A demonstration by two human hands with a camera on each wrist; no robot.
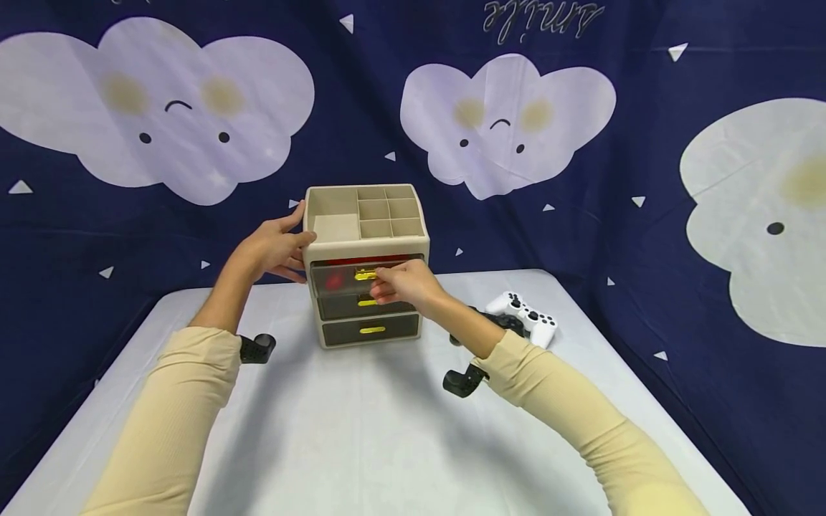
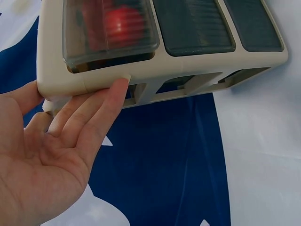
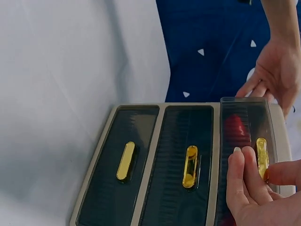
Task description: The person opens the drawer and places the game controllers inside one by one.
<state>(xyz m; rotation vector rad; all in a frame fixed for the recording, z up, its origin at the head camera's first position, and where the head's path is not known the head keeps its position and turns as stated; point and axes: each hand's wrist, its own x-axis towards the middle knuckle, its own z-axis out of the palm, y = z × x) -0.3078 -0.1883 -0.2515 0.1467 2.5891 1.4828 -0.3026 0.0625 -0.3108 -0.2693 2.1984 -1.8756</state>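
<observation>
A cream drawer organizer (image 1: 312, 251) with three dark see-through drawers stands upright. Its top drawer (image 2: 77, 52) juts slightly out of the frame, and a red round object (image 2: 124, 26) shows through its front. My right hand (image 1: 409, 284) pinches the yellow handle (image 3: 262, 157) of this drawer between thumb and fingers. My left hand (image 1: 274, 247) rests against the organizer's left side, its fingers (image 2: 96, 117) fairly straight along the wall and the thumb at the top edge. The middle drawer (image 3: 186, 122) and the bottom drawer (image 3: 136, 122) sit flush.
A white game controller (image 1: 542, 326) lies right of the organizer, beside a black one (image 1: 506, 320) partly hidden by my right forearm. Open compartments (image 1: 335, 228) top the organizer. A white-covered table (image 1: 348, 430) meets a dark blue cloud-print cloth (image 1: 361, 93) behind.
</observation>
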